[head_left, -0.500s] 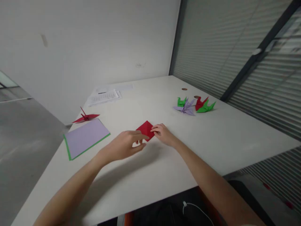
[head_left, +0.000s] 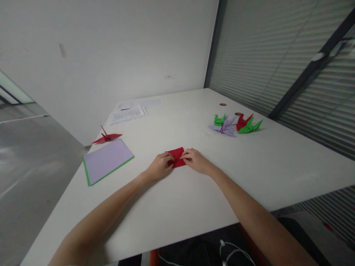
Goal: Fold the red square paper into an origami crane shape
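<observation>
While the red paper (head_left: pixel 176 156) lies flat mid-table (head_left: pixel 194 207), left hand (head_left: pixel 160 166) and right hand (head_left: pixel 196 160) press it, fingers curled narrow; creasing well calls for aligned edges. Lilac sheet (head_left: pixel 107 159) lies left; cranes (head_left: pixel 235 125) far right.

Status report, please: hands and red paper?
Left hand and right hand both pressing red paper flat on table. Nothing in the way; lilac sheet lies apart.
</observation>
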Demonstrator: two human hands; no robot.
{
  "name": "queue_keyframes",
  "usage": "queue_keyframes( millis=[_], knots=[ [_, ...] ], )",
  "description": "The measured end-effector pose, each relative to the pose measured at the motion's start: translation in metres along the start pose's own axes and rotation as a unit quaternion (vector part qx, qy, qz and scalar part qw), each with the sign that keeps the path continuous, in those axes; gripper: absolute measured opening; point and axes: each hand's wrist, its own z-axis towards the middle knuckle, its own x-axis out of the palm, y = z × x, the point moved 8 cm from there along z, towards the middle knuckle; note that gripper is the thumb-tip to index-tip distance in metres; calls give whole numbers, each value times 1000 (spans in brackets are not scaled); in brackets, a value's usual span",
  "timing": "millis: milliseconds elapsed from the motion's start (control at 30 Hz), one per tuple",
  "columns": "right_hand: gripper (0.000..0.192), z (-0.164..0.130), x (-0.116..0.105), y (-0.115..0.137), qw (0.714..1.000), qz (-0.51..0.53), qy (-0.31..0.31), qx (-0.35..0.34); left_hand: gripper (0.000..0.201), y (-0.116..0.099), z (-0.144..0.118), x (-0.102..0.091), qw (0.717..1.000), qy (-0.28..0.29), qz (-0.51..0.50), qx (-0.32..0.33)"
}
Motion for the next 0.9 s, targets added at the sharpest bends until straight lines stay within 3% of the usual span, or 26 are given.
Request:
queue_keyframes(
  millis=[200,400,700,800,900],
  knots=[
    [17,0,-2,-9,999,-36,5,37,59,14,-6,7,994,48,88,-53],
    [28,-1,6,7,999,-8,44,-29,59,19,-8,11,987,16,141,-72],
    [21,-6,-17,-14,994,-101,24,45,60,19,-6,9,986,24,147,-76],
    [27,-3,-17,-3,996,-86,-10,33,59,19,-7,8,987,17,141,-77],
    [37,-4,-2,16,998,-48,28,-27,63,20,-7,9,988,13,131,-79]
  ],
)
